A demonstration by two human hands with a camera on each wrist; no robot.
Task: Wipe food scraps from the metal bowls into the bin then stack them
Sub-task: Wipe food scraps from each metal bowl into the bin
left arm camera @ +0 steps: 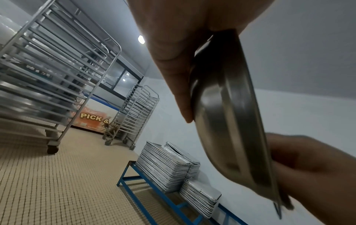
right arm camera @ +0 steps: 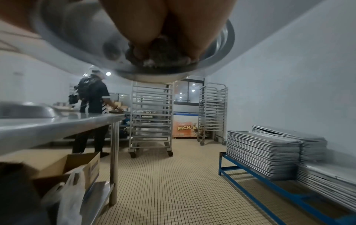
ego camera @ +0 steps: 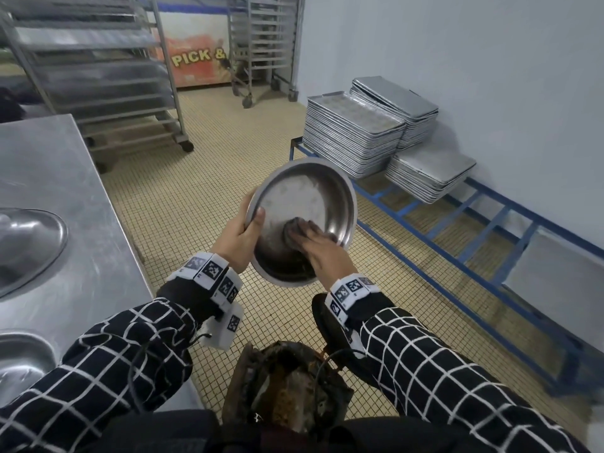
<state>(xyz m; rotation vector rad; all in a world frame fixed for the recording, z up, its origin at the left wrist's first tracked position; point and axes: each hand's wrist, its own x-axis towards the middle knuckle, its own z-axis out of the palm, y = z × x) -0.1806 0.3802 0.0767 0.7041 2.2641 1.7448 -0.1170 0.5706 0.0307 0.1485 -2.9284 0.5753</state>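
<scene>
A metal bowl (ego camera: 304,207) is held tilted toward me over the floor, above a bin (ego camera: 287,387) full of dark scraps. My left hand (ego camera: 243,235) grips its left rim, thumb inside and fingers behind; the left wrist view shows the bowl (left arm camera: 227,115) edge-on with my fingers (left arm camera: 179,79) flat on its back. My right hand (ego camera: 322,251) presses a dark scrubbing wad (ego camera: 294,232) against the bowl's inner bottom. In the right wrist view my fingers (right arm camera: 138,35) curl round the wad (right arm camera: 159,59) inside the bowl (right arm camera: 80,39). More metal bowls (ego camera: 29,240) sit on the steel table (ego camera: 65,178) at my left.
Stacks of baking trays (ego camera: 353,135) rest on a blue low rack (ego camera: 457,230) along the right wall. Wheeled tray racks (ego camera: 98,76) stand beyond the table. Another person (right arm camera: 92,109) works at the table's far end. A cardboard box (right arm camera: 73,164) sits under the table.
</scene>
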